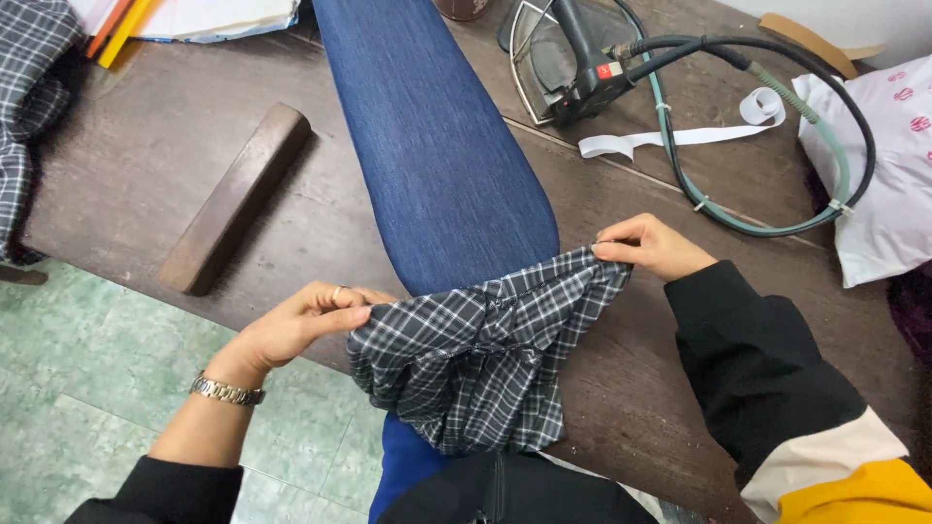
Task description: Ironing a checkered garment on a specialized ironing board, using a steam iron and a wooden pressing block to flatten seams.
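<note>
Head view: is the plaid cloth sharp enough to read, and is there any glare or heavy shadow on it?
Head view: the plaid cloth is sharp, its checks crisp, under soft even light with no glare; both the left hand and right hand pinching it are in focus; only faint sheen on the dark table; edges bend slightly from the wide lens.

Single head-worn view, steeply downward, close over the wooden table (116, 184).
</note>
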